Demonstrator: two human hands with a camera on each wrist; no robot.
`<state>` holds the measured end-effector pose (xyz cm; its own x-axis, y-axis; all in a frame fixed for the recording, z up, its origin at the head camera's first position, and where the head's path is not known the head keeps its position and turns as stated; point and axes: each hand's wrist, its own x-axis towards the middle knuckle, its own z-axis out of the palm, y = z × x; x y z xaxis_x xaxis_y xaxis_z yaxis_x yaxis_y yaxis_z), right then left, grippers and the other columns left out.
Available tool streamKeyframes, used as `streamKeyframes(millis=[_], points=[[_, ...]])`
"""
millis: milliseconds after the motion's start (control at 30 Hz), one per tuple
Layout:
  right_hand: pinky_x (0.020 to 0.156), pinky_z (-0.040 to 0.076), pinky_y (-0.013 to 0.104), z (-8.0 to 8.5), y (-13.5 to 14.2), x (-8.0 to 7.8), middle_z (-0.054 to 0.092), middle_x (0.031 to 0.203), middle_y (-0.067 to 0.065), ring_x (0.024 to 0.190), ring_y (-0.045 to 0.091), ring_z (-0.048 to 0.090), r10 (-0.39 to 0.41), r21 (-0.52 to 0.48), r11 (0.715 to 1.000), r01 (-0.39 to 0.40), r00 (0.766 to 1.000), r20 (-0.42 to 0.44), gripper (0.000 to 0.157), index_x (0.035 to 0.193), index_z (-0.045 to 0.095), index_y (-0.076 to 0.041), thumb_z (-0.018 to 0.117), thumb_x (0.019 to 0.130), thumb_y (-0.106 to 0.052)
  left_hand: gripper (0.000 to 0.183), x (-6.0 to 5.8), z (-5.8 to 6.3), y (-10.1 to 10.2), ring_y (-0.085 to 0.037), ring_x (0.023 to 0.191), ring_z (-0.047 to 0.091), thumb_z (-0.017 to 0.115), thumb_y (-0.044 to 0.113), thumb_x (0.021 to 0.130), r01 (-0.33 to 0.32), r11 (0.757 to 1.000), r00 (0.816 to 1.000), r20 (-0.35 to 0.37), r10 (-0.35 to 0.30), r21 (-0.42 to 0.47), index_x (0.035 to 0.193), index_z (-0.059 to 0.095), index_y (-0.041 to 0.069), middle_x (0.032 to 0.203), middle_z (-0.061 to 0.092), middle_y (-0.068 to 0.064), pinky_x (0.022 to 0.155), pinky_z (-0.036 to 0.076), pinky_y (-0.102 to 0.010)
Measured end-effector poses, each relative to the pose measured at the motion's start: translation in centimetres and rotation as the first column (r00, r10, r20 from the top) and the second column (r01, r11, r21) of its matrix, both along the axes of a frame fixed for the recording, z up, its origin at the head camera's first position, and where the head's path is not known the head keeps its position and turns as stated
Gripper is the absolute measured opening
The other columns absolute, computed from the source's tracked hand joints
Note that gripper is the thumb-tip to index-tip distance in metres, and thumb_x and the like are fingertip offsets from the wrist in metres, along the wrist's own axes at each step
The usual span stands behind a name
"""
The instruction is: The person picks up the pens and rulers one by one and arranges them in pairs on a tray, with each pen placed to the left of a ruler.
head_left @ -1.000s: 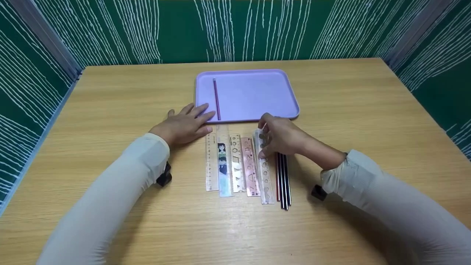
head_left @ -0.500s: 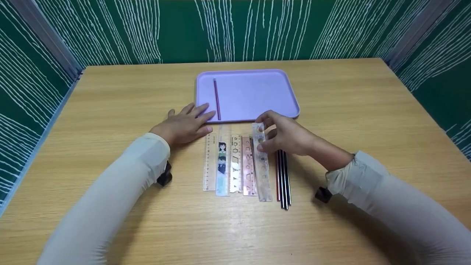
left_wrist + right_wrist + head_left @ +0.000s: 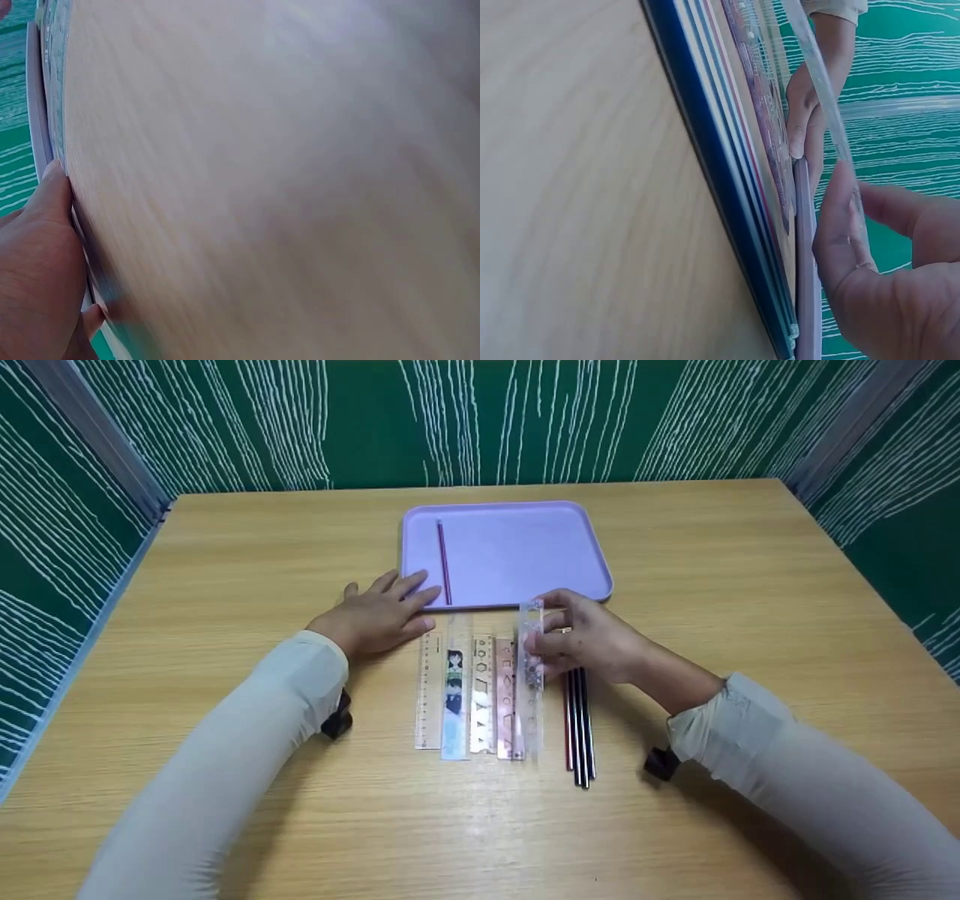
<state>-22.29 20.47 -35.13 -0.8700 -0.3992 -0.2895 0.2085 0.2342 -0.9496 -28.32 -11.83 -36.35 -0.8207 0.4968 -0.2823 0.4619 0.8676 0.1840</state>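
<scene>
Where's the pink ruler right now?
In the head view, the pink ruler lies on the table, right of the yellowish ruler and left of the raised clear ruler that the right hand pinches.

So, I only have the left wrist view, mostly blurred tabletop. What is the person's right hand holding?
Observer: The right hand pinches a straight, clear plastic ruler.
Operator: Is it lying flat on the light-brown wood-grain table?
Observer: No; the right wrist view shows its pinched end raised above the table.
Operator: And what's in the light-purple rectangular tray?
Observer: One slim, dark red pencil, lying toward the tray's left end in the head view.
</scene>
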Motion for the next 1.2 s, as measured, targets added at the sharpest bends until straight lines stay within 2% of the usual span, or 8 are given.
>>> streamKeyframes(millis=[267, 433, 633, 733, 867, 933, 1067, 1200], points=[[0.076, 0.064, 0.035, -0.20, -0.09, 0.19, 0.058, 0.119, 0.017, 0.085, 0.022, 0.067, -0.071, -0.006, 0.997, 0.072, 0.997, 0.041, 0.044, 0.145, 0.034, -0.008, 0.054, 0.106, -0.014, 0.063, -0.02, 0.03, 0.01, -0.031, 0.161, -0.008, 0.026, 0.067, 0.104, -0.008, 1.000, 1.000, 0.007, 0.008, -0.004, 0.161, 0.006, 0.049, 0.173, -0.006, 0.013, 0.121, 0.001, -0.074], [0.073, 0.063, 0.035, -0.16, -0.15, 0.29, 0.052, 0.120, 0.016, 0.085, 0.022, 0.064, -0.110, -0.040, 0.993, 0.113, 0.992, 0.066, 0.043, 0.147, 0.031, -0.013, 0.048, 0.108, -0.019, 0.063, -0.05, 0.14, 0.11, -0.030, 0.161, -0.008, 0.026, 0.067, 0.104, -0.014, 1.000, 1.000, 0.015, 0.014, 0.001, 0.161, 0.006, 0.050, 0.173, -0.006, 0.014, 0.121, 0.000, -0.074], [0.072, 0.061, 0.031, -0.13, -0.11, 0.31, 0.059, 0.111, 0.012, 0.080, 0.019, 0.064, -0.105, -0.093, 0.989, 0.116, 0.988, 0.111, 0.046, 0.152, 0.027, -0.013, 0.044, 0.110, -0.019, 0.063, -0.03, 0.15, 0.14, -0.030, 0.161, -0.008, 0.026, 0.066, 0.104, -0.012, 1.000, 1.000, 0.013, 0.012, -0.003, 0.161, 0.006, 0.050, 0.173, -0.006, 0.013, 0.121, 0.001, -0.073], [0.075, 0.062, 0.031, -0.07, -0.01, 0.33, 0.060, 0.115, 0.014, 0.083, 0.019, 0.066, -0.089, -0.117, 0.988, 0.105, 0.987, 0.131, 0.053, 0.156, 0.024, -0.011, 0.047, 0.108, -0.014, 0.063, -0.02, 0.11, 0.11, -0.030, 0.161, -0.008, 0.026, 0.066, 0.104, -0.008, 1.000, 1.000, 0.008, 0.008, -0.009, 0.161, 0.006, 0.049, 0.173, -0.006, 0.013, 0.121, 0.002, -0.074], [0.079, 0.060, 0.032, 0.09, 0.10, 0.36, 0.056, 0.122, 0.016, 0.087, 0.018, 0.061, -0.059, -0.154, 0.985, 0.081, 0.988, 0.145, 0.072, 0.159, 0.020, -0.009, 0.054, 0.097, 0.001, 0.064, -0.03, 0.12, 0.13, -0.032, 0.161, -0.005, 0.026, 0.065, 0.105, 0.005, 1.000, 1.000, -0.013, -0.005, -0.012, 0.162, 0.007, 0.046, 0.174, -0.004, 0.010, 0.121, 0.005, -0.074], [0.080, 0.059, 0.032, 0.11, 0.08, 0.38, 0.055, 0.121, 0.015, 0.089, 0.019, 0.060, -0.043, -0.163, 0.984, 0.066, 0.989, 0.141, 0.075, 0.157, 0.021, -0.007, 0.055, 0.092, 0.006, 0.064, -0.06, 0.11, 0.14, -0.033, 0.161, -0.004, 0.026, 0.065, 0.105, 0.010, 1.000, 1.000, -0.018, -0.010, -0.012, 0.163, 0.008, 0.045, 0.174, -0.003, 0.009, 0.120, 0.006, -0.075], [0.078, 0.060, 0.031, -0.01, -0.03, 0.38, 0.061, 0.110, 0.011, 0.089, 0.019, 0.065, -0.038, -0.166, 0.984, 0.060, 0.990, 0.134, 0.064, 0.149, 0.029, -0.003, 0.059, 0.093, 0.006, 0.064, -0.03, 0.11, 0.16, -0.032, 0.161, -0.004, 0.027, 0.064, 0.105, 0.006, 1.000, 1.000, -0.015, -0.006, -0.015, 0.163, 0.008, 0.045, 0.174, -0.004, 0.009, 0.121, 0.006, -0.074], [0.072, 0.061, 0.030, -0.03, -0.12, 0.50, 0.063, 0.104, 0.009, 0.084, 0.019, 0.066, -0.045, -0.161, 0.985, 0.066, 0.990, 0.130, 0.057, 0.143, 0.034, -0.004, 0.065, 0.095, 0.000, 0.064, -0.07, 0.04, 0.17, -0.032, 0.161, -0.005, 0.026, 0.065, 0.105, 0.003, 1.000, 1.000, -0.007, -0.003, -0.014, 0.163, 0.007, 0.046, 0.174, -0.005, 0.010, 0.121, 0.004, -0.074]])
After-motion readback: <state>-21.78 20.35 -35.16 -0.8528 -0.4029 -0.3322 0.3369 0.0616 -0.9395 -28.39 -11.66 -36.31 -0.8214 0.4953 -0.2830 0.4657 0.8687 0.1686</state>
